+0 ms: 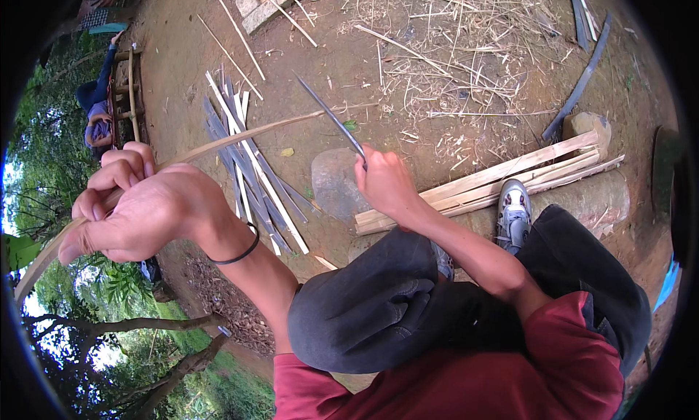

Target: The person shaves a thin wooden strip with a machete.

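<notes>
My left hand (149, 205) is closed around a long, thin bamboo strip (247, 134), with a dark band on the wrist below. One end of the strip bends down past my thumb toward the left rim, and the other tapers out over the ground in front. My right hand (389, 183) grips a knife (320, 99) with a narrow dark blade pointing away and to the left. In the picture the blade crosses the strip near its far end; whether they touch I cannot tell. The knife's handle is hidden in my fist.
Dark and pale strips (255, 165) lie heaped beyond my left forearm. A stone (335, 183) sits near my right hand. Split bamboo lengths (473, 190) rest along a log (611, 194) by my shoe. Shavings (466, 63) litter the far ground. Another person (98, 121) is at far left.
</notes>
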Motion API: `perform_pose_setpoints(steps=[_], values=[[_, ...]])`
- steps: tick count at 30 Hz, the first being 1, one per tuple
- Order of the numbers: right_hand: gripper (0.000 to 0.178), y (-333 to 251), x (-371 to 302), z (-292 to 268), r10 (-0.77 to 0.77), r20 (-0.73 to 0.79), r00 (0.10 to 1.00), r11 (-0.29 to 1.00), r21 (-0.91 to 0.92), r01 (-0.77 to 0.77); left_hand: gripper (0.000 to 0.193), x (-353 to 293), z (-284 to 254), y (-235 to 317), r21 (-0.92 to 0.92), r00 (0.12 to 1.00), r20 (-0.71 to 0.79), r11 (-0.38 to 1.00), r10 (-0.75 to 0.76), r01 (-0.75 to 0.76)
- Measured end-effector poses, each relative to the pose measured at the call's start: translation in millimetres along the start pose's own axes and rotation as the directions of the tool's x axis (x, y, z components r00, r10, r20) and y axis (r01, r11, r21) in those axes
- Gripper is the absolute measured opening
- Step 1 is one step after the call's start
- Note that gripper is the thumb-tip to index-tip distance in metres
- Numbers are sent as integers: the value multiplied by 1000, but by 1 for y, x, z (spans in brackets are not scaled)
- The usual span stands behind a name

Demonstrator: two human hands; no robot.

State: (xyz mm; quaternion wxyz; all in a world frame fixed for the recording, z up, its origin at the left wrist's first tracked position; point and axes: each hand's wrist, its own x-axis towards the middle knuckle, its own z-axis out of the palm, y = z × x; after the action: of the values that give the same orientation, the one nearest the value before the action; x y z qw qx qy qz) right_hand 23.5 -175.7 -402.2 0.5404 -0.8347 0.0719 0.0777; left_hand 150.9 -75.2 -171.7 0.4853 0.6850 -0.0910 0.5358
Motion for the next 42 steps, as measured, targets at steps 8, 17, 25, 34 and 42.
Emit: perform_pose_setpoints(steps=[8,17,25,34,42], values=[[21,-2,2,16,-26,-24,999,1000,8,26,64,-8,18,5,5,995,-94,999,-42,42],[19,-18,15,-23,-6,43,999,978,210,-3,63,7,-4,-5,-57,991,131,997,-37,45],[22,-48,-2,-44,-102,60,993,959,270,82,63,11,-7,4,13,922,387,1000,-18,14],[21,-81,-17,-72,-88,161,983,964,261,43,67,-8,11,8,1,992,108,998,67,-68],[28,-69,-19,-56,-127,103,987,991,61,121,66,-14,17,10,-45,999,21,998,43,-42]])
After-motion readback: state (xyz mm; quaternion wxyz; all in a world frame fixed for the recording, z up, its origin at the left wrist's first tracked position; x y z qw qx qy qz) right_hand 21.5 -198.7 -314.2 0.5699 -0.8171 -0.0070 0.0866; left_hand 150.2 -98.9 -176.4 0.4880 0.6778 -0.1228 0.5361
